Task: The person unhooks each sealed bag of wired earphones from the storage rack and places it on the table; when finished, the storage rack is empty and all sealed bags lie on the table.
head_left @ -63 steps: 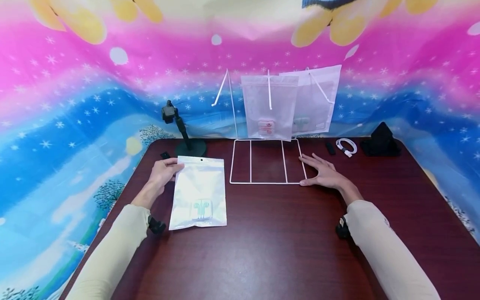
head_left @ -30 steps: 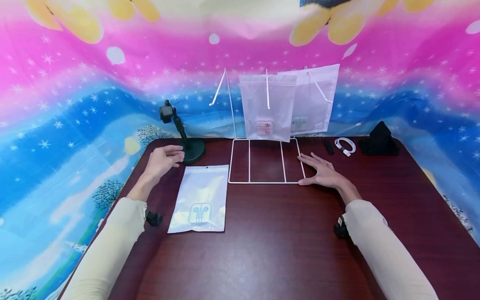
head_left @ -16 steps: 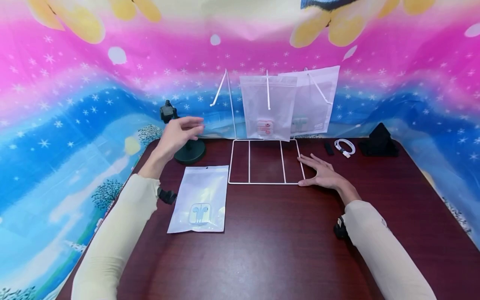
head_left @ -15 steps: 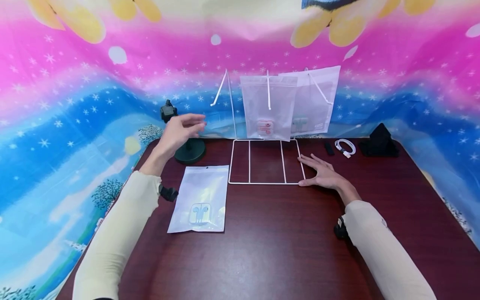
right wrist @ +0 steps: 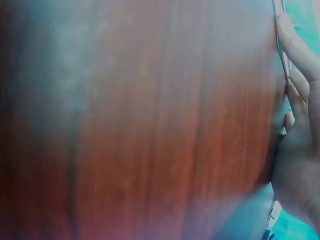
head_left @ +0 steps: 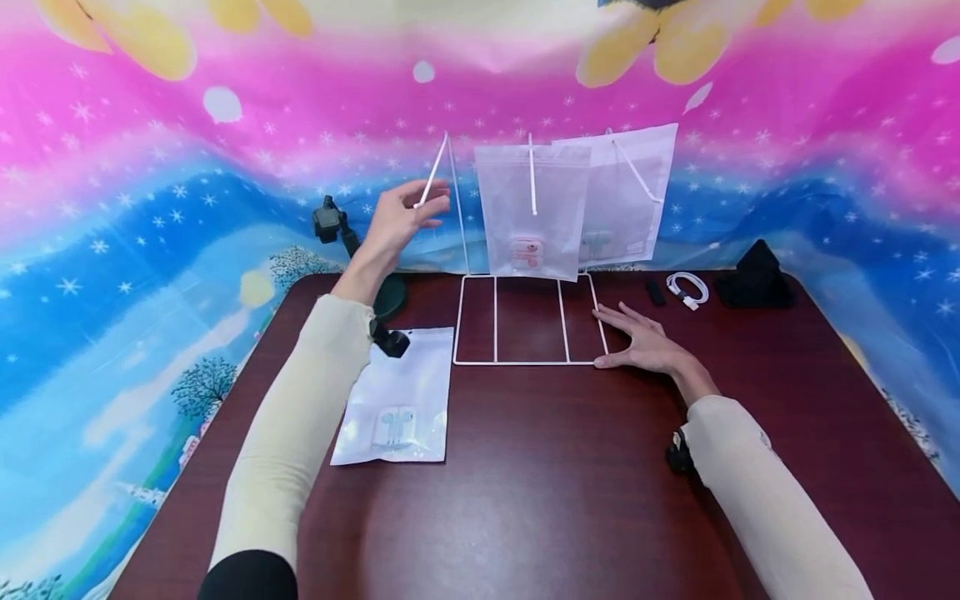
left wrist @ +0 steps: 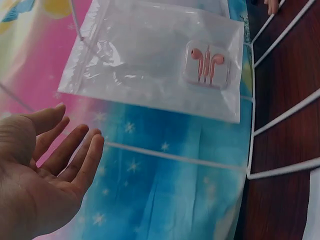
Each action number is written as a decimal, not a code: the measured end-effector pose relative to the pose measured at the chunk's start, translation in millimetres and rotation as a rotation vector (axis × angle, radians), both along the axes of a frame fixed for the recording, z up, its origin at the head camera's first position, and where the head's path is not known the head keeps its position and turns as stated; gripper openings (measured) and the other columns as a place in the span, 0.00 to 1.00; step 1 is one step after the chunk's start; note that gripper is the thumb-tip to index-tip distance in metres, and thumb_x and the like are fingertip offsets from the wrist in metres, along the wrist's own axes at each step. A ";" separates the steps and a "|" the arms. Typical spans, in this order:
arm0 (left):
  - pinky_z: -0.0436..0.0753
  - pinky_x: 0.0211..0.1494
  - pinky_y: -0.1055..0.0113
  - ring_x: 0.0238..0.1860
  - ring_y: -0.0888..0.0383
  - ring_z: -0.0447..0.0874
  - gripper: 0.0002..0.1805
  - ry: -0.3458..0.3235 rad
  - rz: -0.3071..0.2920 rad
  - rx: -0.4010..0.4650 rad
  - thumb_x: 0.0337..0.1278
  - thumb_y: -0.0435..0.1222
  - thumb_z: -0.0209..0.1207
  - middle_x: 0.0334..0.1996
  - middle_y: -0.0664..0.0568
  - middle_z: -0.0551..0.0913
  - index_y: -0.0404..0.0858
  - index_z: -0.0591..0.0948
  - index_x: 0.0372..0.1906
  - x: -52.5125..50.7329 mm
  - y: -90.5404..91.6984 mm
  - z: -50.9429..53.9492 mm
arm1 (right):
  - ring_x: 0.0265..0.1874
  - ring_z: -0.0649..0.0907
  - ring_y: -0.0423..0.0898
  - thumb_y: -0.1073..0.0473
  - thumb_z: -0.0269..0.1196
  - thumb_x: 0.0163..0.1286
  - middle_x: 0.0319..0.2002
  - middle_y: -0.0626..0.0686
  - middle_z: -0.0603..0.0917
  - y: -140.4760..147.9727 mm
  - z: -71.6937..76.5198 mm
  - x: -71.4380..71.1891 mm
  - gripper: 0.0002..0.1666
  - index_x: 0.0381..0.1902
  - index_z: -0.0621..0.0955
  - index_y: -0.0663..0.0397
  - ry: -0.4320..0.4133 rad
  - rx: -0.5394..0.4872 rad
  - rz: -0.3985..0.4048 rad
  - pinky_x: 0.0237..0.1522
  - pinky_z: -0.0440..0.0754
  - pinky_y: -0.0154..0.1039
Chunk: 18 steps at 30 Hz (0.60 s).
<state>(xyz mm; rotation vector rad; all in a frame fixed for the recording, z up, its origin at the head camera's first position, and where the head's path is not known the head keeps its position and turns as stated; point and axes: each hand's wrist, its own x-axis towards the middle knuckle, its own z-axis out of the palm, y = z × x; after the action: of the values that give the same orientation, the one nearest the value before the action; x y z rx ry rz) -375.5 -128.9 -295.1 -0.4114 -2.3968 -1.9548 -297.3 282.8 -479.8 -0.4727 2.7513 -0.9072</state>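
Note:
A white wire rack (head_left: 528, 363) stands on the table, with several hooks along its top. My left hand (head_left: 397, 217) is raised at the left hook (head_left: 431, 171); the left wrist view shows its fingers (left wrist: 90, 162) loosely bent, gripping nothing. From the middle hook hangs a clear zip bag (head_left: 506, 200) holding pink earphones (left wrist: 206, 65) in a case. Another bag (head_left: 630, 212) hangs from the right hook. A white zip bag (head_left: 420, 375) with cased earphones lies flat, partly hidden by my left wrist. My right hand (head_left: 637, 337) rests with spread fingers against the rack's base.
Behind my left hand is a dark stand (head_left: 392, 297), partly hidden. At the back right lie a small black object (head_left: 655, 292), a coiled white cable (head_left: 688, 289) and a black angular holder (head_left: 756, 279). A printed cloth (head_left: 225, 192) surrounds the table.
My left hand let go of the white bag, leaving it flat on the table, then rose and moved right to the left hook. The right hand stays at the rack's base.

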 end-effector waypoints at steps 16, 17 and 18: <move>0.70 0.74 0.57 0.70 0.53 0.74 0.31 -0.042 0.002 0.179 0.73 0.36 0.62 0.70 0.42 0.75 0.45 0.70 0.77 -33.3 68.2 1.2 | 0.83 0.40 0.60 0.39 0.74 0.63 0.84 0.55 0.50 1.1 -1.3 -3.1 0.60 0.84 0.57 0.46 -0.008 0.010 -0.001 0.75 0.37 0.71; 0.69 0.74 0.58 0.70 0.54 0.75 0.30 -0.041 0.001 0.178 0.73 0.36 0.62 0.70 0.43 0.76 0.45 0.71 0.76 -33.6 69.8 0.4 | 0.83 0.40 0.60 0.39 0.74 0.63 0.84 0.55 0.50 1.2 -1.2 -3.2 0.60 0.84 0.57 0.46 -0.009 0.010 0.000 0.75 0.37 0.71; 0.69 0.74 0.59 0.69 0.54 0.76 0.29 -0.039 0.008 0.180 0.73 0.36 0.62 0.69 0.43 0.77 0.45 0.72 0.75 -33.4 71.2 -0.6 | 0.83 0.40 0.60 0.39 0.74 0.63 0.84 0.55 0.50 1.3 -0.9 -3.1 0.60 0.84 0.56 0.46 -0.009 0.011 0.001 0.74 0.37 0.71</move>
<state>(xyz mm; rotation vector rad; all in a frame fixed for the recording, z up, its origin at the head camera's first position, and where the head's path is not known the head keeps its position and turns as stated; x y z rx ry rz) -408.9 -57.8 -295.7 -0.3585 -2.2142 -2.1705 -300.4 284.0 -480.8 -0.4664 2.7463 -0.8911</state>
